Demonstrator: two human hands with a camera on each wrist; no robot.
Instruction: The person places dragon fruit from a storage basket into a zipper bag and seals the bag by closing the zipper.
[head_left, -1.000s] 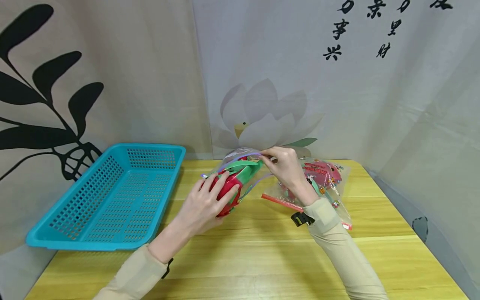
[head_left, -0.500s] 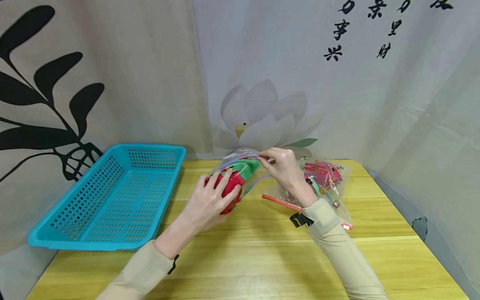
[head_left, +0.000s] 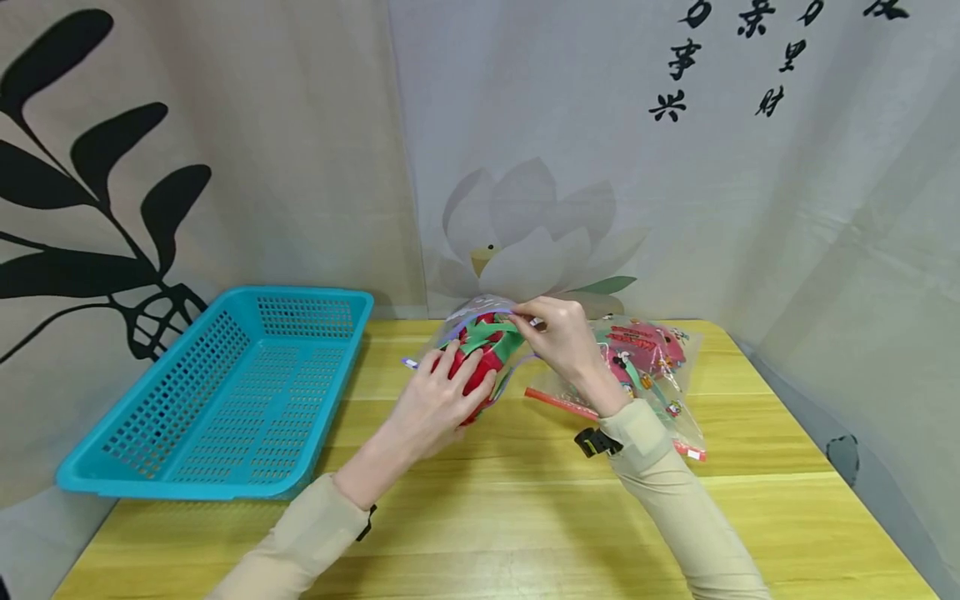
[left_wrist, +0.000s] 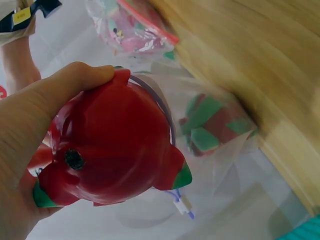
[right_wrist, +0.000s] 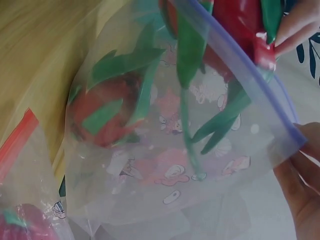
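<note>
My left hand (head_left: 438,408) grips a red dragon fruit (left_wrist: 117,135) with green-tipped scales, thumb along one side. The fruit is at the mouth of a clear zip bag (right_wrist: 165,200) printed with small cartoon figures. Its long green leaf tips reach inside, past the purple zip edge (right_wrist: 250,75). My right hand (head_left: 558,337) pinches that zip edge between thumb and fingers, and the mouth gapes. Deeper in the bag lies another red-and-green dragon fruit (right_wrist: 102,107), seen through the plastic. A white-and-purple zip slider (left_wrist: 182,204) hangs at the mouth's other end.
A blue perforated plastic basket (head_left: 277,367) stands on the left of the wooden table (head_left: 525,517). Beyond my right wrist lies another clear bag (head_left: 652,346) with a red zip and pink-and-green contents. A printed cloth (head_left: 300,208) hangs behind the table.
My left hand has moved right and slightly forward, taking the dragon fruit further into the bag's mouth. My right hand still pinches the zip edge and has shifted slightly left.
</note>
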